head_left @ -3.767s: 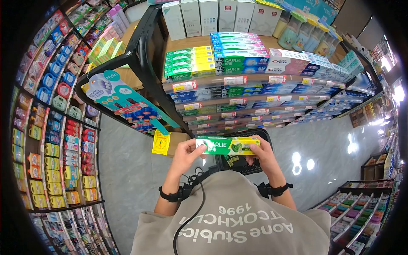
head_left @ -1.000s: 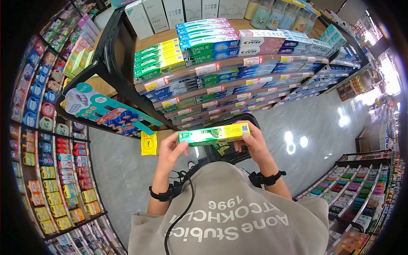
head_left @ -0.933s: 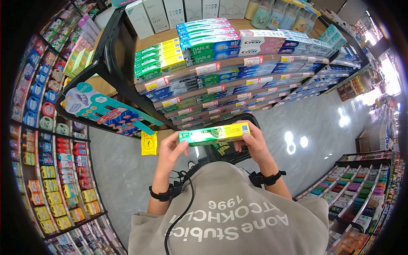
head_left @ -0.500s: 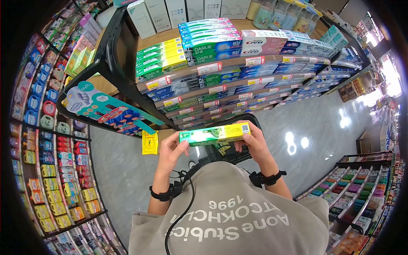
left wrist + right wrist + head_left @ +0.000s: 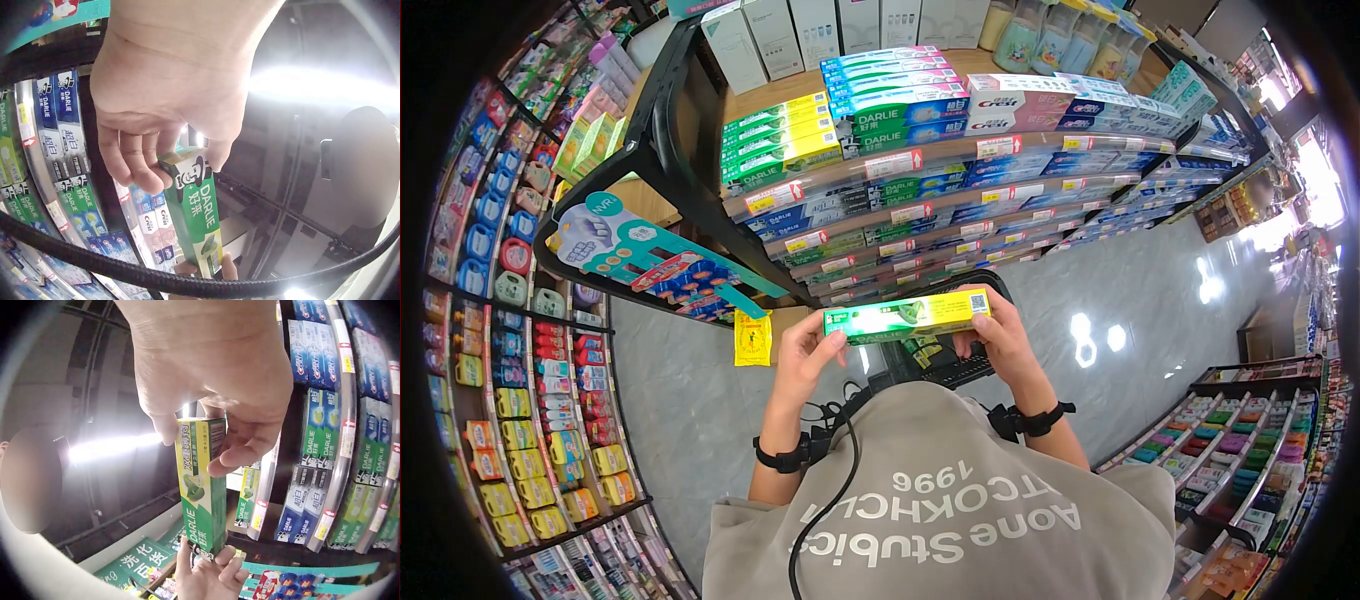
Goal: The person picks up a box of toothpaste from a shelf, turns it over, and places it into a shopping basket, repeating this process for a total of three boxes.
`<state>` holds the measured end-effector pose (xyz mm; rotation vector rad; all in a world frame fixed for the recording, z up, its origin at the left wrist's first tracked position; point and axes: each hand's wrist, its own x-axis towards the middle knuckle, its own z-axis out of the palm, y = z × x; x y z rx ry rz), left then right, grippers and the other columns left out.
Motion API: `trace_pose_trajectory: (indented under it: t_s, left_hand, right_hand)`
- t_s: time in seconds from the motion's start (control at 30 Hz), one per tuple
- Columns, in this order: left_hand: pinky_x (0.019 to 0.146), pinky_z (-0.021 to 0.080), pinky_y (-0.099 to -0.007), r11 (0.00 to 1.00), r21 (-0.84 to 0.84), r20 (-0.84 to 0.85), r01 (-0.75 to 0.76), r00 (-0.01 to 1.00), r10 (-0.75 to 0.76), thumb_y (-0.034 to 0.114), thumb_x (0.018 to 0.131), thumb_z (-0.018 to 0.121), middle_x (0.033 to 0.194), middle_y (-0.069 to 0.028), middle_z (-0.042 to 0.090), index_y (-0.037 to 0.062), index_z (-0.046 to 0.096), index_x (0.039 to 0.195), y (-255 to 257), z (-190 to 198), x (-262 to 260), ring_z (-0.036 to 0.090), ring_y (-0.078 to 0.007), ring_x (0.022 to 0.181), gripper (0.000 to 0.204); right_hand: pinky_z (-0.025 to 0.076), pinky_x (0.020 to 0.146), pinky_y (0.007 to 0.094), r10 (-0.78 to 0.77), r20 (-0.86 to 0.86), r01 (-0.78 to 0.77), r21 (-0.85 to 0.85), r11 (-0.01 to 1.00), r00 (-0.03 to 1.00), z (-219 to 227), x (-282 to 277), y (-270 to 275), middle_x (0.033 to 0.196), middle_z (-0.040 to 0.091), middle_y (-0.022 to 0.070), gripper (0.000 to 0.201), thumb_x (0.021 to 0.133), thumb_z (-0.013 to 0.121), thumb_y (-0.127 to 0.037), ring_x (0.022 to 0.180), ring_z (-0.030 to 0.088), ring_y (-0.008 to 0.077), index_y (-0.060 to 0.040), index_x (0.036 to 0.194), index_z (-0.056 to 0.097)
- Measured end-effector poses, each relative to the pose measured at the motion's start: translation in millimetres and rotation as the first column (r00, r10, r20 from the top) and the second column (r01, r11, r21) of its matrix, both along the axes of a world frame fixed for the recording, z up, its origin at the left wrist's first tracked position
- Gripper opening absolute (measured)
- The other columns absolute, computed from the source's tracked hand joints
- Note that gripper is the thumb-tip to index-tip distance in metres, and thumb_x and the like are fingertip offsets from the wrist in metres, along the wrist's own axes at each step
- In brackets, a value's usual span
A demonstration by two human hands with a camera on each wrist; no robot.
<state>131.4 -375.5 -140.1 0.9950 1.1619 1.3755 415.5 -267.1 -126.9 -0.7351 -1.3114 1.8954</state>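
A long green and yellow DARLIE toothpaste box (image 5: 905,316) is held level in front of the chest. My left hand (image 5: 808,350) pinches its green end, thumb on the near side. At the yellow end, my right hand (image 5: 998,340) grips the box beside a QR code. The left wrist view shows the left hand (image 5: 175,81) with thumb and fingers on either side of the box end (image 5: 197,203). In the right wrist view the right hand (image 5: 215,369) holds the other end, and the box front (image 5: 194,494) shows a green leaf picture.
Below the box is a black basket (image 5: 972,372) with green and yellow packs inside. Ahead stands a shelf rack (image 5: 880,166) with stacked toothpaste boxes (image 5: 785,138). A yellow packet (image 5: 753,338) hangs at its left end. More shelves (image 5: 530,400) line the left.
Compared with the oldest frame, the toothpaste box is turned so a side with a QR code faces up, and the rack sits further left in view. Over the last second, almost nothing moves.
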Motion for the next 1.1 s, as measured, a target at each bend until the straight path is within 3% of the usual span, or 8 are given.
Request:
trace_pose_trajectory:
  t_s: [0.97, 1.1]
  left_hand:
    - [0.066, 0.047, -0.0242, 1.000, 0.002, -0.015, 0.012, 1.000, -0.012, 0.022, 0.096, 0.067, 0.089, -0.0044, 0.067, -0.0044, 0.067, 0.115, -2.5, 2.8, -1.7, 0.059, -0.0094, 0.071, 0.032]
    - [0.068, 0.051, -0.0283, 1.000, -0.008, -0.063, -0.013, 0.998, 0.013, 0.028, 0.096, 0.065, 0.085, -0.0076, 0.068, -0.0037, 0.068, 0.109, -3.1, 4.4, 1.5, 0.063, -0.0144, 0.071, 0.035]
  right_hand:
    - [0.051, 0.060, 0.0257, 0.003, 0.002, -0.003, 0.009, 1.000, 1.000, -0.2, -1.4, -1.1, 0.087, 0.066, 0.0064, 0.050, 0.097, 0.065, -0.037, 0.069, 0.064, 0.0123, 0.0007, 0.128, 0.054]
    - [0.051, 0.061, 0.0257, 0.002, 0.008, -0.002, 0.001, 1.000, 1.000, 0.5, -1.0, -1.6, 0.088, 0.066, 0.0066, 0.049, 0.097, 0.064, -0.037, 0.069, 0.064, 0.0122, 0.0005, 0.127, 0.054]
